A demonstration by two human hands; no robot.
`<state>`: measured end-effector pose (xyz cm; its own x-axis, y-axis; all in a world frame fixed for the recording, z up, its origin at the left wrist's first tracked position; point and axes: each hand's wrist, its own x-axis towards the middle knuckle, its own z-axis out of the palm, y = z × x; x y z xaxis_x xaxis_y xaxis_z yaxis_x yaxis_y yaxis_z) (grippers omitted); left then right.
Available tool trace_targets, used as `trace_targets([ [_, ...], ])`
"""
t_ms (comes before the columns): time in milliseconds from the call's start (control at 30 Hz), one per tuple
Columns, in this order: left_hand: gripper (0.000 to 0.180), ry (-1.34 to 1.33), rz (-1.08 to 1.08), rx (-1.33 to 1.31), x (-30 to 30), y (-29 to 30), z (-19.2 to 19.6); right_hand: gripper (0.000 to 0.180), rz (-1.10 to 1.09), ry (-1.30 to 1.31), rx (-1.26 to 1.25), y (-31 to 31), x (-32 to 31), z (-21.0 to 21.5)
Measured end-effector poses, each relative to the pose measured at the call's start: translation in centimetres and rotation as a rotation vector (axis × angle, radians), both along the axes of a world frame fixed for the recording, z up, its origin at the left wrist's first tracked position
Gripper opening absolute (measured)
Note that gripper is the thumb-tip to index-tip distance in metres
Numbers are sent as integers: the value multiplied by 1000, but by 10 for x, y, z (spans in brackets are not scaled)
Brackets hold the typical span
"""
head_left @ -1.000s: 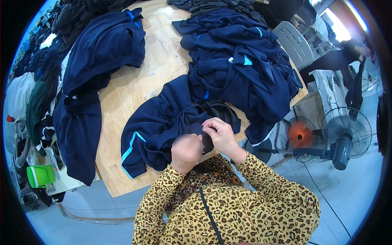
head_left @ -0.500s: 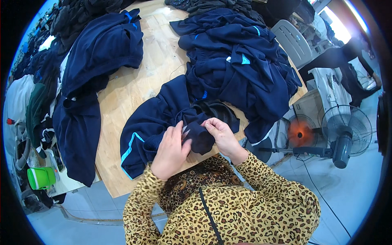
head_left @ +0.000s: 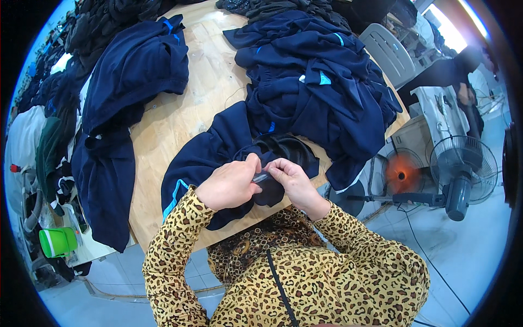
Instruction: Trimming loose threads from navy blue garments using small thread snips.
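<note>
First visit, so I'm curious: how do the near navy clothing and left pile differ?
The left hand and right hand are at the near clothing; neither touches the left pile. The near clothing lies bunched on the table; the left pile drapes past the edge. Both are navy with blue trim.

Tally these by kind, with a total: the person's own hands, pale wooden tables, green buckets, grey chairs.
Bare hands, left hand and right hand: 2
Pale wooden table: 1
Bright green bucket: 1
Grey plastic chair with slotted back: 1
Total: 5
</note>
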<state>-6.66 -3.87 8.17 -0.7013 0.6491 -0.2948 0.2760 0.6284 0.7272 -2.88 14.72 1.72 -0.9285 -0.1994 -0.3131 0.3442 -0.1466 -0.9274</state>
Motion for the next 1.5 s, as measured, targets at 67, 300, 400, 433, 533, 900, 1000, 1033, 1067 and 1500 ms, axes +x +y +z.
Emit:
trace_targets([
  [67,35,79,-22,21,-1,1,-2,10,9,17,10,0,0,0],
  [300,33,57,-66,-56,-4,6,2,10,53,68,104,1,0,-7],
  [400,31,64,-74,-60,-2,5,0,11,58,91,101,-1,1,-9],
  [433,32,83,-70,-47,-1,3,-2,11,53,72,74,-1,1,-8],
  [533,35,100,23,29,5,-5,1,11,21,73,-12,1,2,-9],
  [900,35,760,669,221,75,24,-88,30,-44,855,485,-3,21,-17],
  [1000,34,852,724,291,79,25,-96,25,-103,1057,609,-1,18,-24],
  [1033,36,892,734,294,78,27,-96,22,-172,1069,578,-5,19,-23],
  [1067,36,894,735,293,75,28,-96,22,-171,1070,576,-6,18,-23],
  [1500,33,1223,701,364,71,10,-113,23,-228,1287,543,14,4,-28],
])
